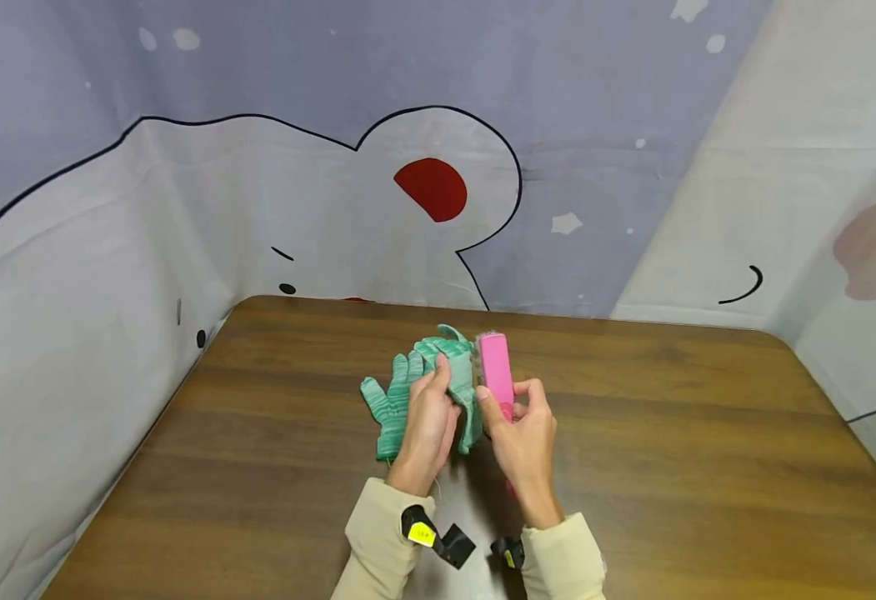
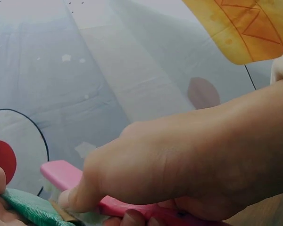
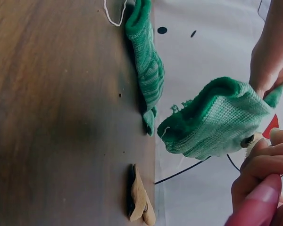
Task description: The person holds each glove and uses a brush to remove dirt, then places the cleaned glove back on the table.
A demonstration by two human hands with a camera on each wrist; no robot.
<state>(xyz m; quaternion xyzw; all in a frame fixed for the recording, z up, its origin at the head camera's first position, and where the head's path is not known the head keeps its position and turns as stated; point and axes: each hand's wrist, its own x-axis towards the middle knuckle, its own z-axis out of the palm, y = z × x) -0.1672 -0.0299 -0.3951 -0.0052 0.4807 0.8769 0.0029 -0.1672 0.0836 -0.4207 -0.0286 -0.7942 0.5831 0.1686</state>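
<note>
My left hand [image 1: 428, 425] grips a green knitted glove [image 1: 462, 379], which hangs up off the table in the right wrist view, its cuff gaping. Between the thumb and fingers of my right hand [image 1: 525, 429] is a pink brush [image 1: 495, 367], bristles facing left towards the glove. The left wrist view shows my right hand [image 2: 146, 160] over the brush [image 2: 61, 174], with the held glove [image 2: 30, 207] close beside it; whether bristles and fabric touch I cannot tell. A second green glove [image 1: 391, 408] lies on the table, just left of my left hand.
Both hands are above a brown wooden table [image 1: 678, 467]. A small tan object [image 3: 139, 197] lies on it in the right wrist view, near a loop of pale string [image 3: 114, 21] by the second glove. Printed fabric [image 1: 295, 192] hangs behind the table and along its sides.
</note>
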